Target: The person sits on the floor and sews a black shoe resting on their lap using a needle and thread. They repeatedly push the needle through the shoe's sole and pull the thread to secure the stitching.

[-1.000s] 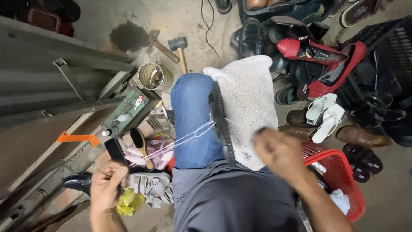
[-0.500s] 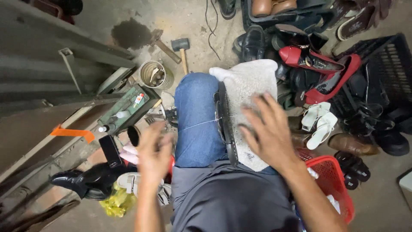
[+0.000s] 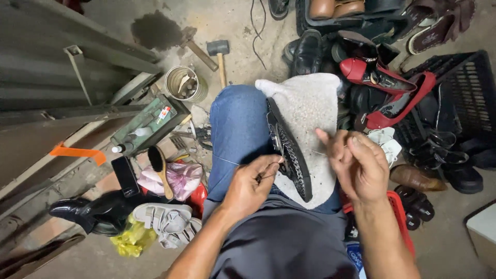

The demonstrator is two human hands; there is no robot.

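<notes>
My left hand (image 3: 250, 187) low at 6 o'clock, fingers pinched on thin pale thread (image 3: 227, 161), tips touching black shoe sole (image 3: 289, 150). Sole long, flat, bumpy tread, standing on edge between my knees, on fuzzy grey cloth (image 3: 310, 111) over blue jeans. My right hand (image 3: 359, 165) at 3 o'clock of sole, fingers curled close; cannot tell if holding anything. Shiny red heels (image 3: 385, 85) at 1 o'clock. Round metal tin (image 3: 183, 82) and hammer (image 3: 219, 54) at 11 o'clock on dusty floor. Wooden brush (image 3: 160, 170) at 9 o'clock.
</notes>
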